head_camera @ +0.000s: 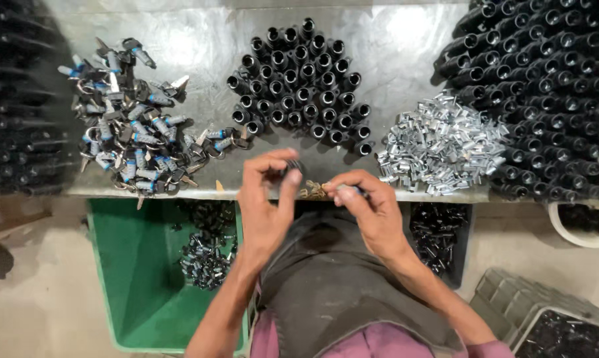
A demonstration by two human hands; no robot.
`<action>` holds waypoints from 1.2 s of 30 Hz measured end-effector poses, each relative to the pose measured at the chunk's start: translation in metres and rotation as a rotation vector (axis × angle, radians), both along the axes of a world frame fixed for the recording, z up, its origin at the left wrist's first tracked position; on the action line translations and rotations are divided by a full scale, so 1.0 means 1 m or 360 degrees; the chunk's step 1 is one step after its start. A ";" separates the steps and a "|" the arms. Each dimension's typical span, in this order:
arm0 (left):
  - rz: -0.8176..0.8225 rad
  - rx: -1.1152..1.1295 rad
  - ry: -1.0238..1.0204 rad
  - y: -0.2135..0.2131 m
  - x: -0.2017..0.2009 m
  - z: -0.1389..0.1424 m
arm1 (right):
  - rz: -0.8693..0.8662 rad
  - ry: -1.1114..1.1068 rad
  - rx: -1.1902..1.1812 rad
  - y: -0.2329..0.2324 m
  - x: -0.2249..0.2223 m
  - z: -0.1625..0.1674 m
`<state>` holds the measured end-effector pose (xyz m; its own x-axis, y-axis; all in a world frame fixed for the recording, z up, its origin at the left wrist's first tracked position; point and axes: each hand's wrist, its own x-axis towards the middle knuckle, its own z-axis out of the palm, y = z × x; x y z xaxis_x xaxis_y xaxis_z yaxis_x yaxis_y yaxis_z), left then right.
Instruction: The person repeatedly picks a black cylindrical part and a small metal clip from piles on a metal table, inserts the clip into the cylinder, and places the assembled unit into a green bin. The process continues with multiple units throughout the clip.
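While raised, left hand (267, 199) curled.

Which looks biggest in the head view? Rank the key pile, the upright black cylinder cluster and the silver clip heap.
1. Pile of blue-sleeved keys.
2. Cluster of upright black cylinders, nearly alike.
3. Heap of silver metal clips, smallest.

We see a grey metal bench (405, 46) shining under bright light, above a dusty concrete floor (41, 292) holding a green bin (130, 265).
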<state>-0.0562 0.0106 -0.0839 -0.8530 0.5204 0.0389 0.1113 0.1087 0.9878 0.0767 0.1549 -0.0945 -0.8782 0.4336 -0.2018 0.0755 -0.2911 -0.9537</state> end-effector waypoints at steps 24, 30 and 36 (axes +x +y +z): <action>-0.0704 -0.0904 0.0629 0.014 0.022 0.039 | 0.0534 -0.0131 0.1343 0.027 -0.013 0.049; -0.1433 -0.0481 0.0262 0.004 0.055 0.076 | 0.1184 -0.0688 0.1606 0.101 0.042 0.098; 0.0023 -0.1511 0.1107 -0.046 -0.061 0.006 | 0.0512 -0.0571 0.1728 0.049 0.059 0.033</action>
<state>-0.1169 -0.0351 -0.0774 -0.8071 0.5818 0.1004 0.5874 0.7739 0.2369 0.1355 0.2042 -0.0615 -0.9463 0.2994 -0.1216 0.3105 0.7379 -0.5993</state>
